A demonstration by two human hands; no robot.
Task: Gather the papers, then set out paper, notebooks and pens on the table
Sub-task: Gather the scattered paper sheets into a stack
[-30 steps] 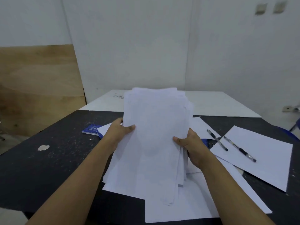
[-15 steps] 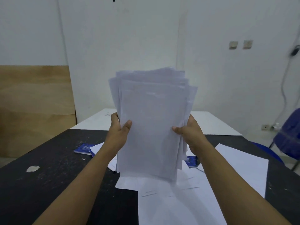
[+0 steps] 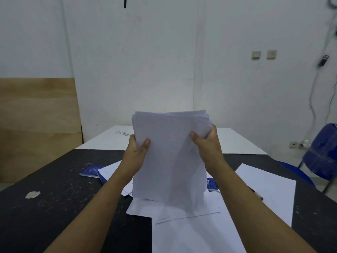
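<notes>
Both hands, left hand (image 3: 136,152) and right hand (image 3: 207,145), pinch the upright paper stack (image 3: 169,161) at its side edges, above loose sheets (image 3: 191,230) on the bench (image 3: 54,198).

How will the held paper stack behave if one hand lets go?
Probably floppy: the paper stack has a front sheet rippling between the left hand and right hand. Sheets likely slip apart; their top edges fan unevenly.
</notes>
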